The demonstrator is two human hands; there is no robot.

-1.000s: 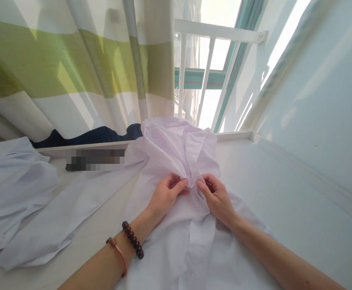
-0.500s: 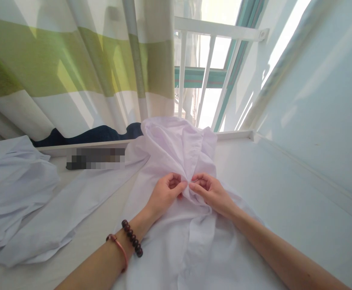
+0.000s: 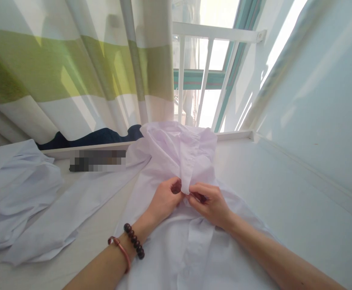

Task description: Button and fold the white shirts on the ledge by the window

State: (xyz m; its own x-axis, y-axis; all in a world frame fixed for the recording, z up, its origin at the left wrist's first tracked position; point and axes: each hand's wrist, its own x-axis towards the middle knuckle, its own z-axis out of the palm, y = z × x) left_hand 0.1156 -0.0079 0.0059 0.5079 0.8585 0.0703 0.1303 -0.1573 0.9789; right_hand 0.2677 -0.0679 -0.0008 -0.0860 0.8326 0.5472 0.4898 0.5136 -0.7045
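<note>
A white shirt [image 3: 163,237] lies spread before me, its front strip running down the middle and one sleeve [image 3: 55,217] stretched to the left. My left hand [image 3: 166,198] pinches the edge of the front strip from the left, thumb against fingers. From the right, my right hand [image 3: 208,201] pinches the same strip, fingertips almost touching those of the left. Between the fingertips the cloth is gathered and slightly raised. Whatever small part lies under the fingertips is hidden. A dark bead bracelet [image 3: 134,241] and a copper-coloured bangle [image 3: 122,253] circle my left wrist.
More crumpled white cloth [image 3: 19,189] lies at the left. A blurred-out dark object [image 3: 97,160] rests beyond the sleeve. At the back stand a green and white curtain [image 3: 82,68], dark blue cloth [image 3: 94,137] and a white railing [image 3: 207,68]. A pale wall [image 3: 320,121] rises on the right.
Both hands have shifted slightly down toward me with the shirt's front strip. The strip now lies straighter between the fingers, where the cloth was bunched to a point before.
</note>
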